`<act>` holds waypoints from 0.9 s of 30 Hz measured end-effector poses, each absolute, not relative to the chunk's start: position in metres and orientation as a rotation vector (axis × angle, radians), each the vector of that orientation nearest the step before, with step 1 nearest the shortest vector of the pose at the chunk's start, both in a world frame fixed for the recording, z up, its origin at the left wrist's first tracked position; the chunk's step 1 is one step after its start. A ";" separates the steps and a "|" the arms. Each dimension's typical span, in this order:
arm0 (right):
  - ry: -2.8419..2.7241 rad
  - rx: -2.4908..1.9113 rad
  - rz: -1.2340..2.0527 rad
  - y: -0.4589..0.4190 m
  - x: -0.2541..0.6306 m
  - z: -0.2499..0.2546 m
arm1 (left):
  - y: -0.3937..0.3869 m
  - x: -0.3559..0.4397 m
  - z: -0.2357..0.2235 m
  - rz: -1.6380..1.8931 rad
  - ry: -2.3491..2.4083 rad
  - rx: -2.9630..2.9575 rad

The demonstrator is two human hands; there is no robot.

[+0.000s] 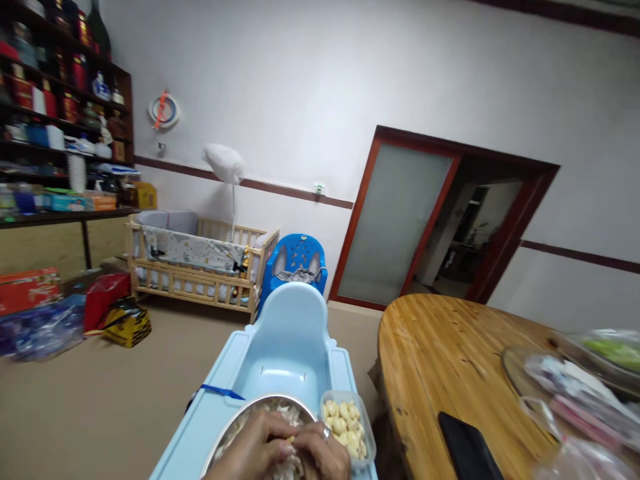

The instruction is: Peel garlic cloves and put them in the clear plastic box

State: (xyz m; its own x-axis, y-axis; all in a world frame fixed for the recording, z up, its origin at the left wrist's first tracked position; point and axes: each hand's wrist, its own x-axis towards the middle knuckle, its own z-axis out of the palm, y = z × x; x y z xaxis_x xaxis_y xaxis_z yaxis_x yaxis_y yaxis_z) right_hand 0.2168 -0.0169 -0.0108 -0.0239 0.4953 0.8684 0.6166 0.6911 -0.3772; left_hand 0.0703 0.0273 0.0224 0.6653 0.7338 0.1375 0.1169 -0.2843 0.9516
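My left hand (255,445) and my right hand (324,450), which wears a ring, meet over a round metal bowl (223,430). Their fingertips are pinched together on a small yellowish garlic clove (291,439), mostly covered by the fingers. Pale, papery garlic skins (289,408) fill the bowl beneath. Right of the bowl, a clear plastic container (370,437) holds several peeled garlic cloves (344,423). Bowl and container both rest on the tray of a light blue child's high chair (295,320).
A round wooden table (430,353) stands at the right, bearing a black phone (469,445) and plastic bags (580,393). Behind the high chair are a blue plastic chair (296,257) and a wooden crib (200,287). Bags (127,323) lie on the floor at left. A sliding door (395,220) stands partly open.
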 end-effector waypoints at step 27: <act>-1.727 -1.111 -0.057 -0.024 0.213 -0.006 | 0.020 0.078 0.027 0.869 0.715 1.228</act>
